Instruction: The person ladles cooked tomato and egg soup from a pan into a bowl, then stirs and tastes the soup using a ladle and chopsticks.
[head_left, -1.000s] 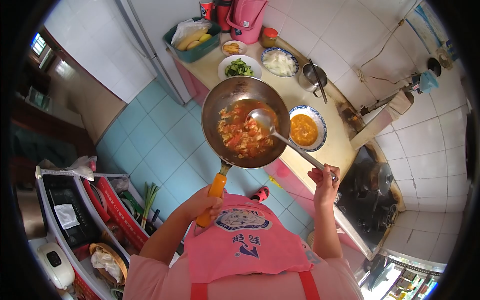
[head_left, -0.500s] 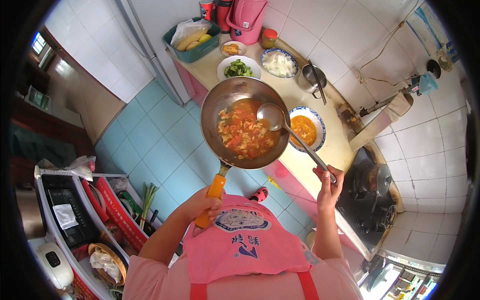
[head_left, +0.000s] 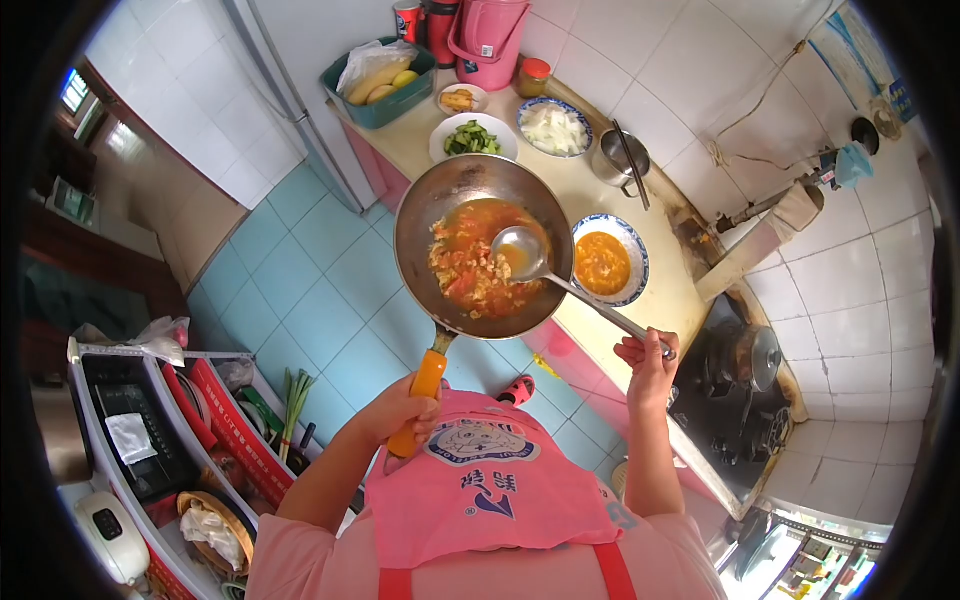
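My left hand (head_left: 402,410) is wrapped round the orange handle of a wok (head_left: 420,215), which is held up in front of the counter. Inside it is a soupy tomato and egg mix (head_left: 465,275). My right hand (head_left: 648,365) grips the end of a metal ladle (head_left: 590,300). The ladle's bowl is in the wok, on the right part of the food, with some liquid in it. Just right of the wok stands a blue-rimmed bowl (head_left: 640,285) with the same kind of orange-red food.
Along the counter (head_left: 590,340) are a plate of chopped green vegetables (head_left: 473,138), a bowl of white slices (head_left: 554,128), a small metal pot with chopsticks (head_left: 612,165) and a lidded jar (head_left: 533,77). A gas stove (head_left: 735,420) with a pot lies to the right. Shelves (head_left: 165,430) stand at lower left.
The ladle's bowl has moved left and down into the food and now holds some liquid. My right hand has shifted slightly left. The wok has barely moved.
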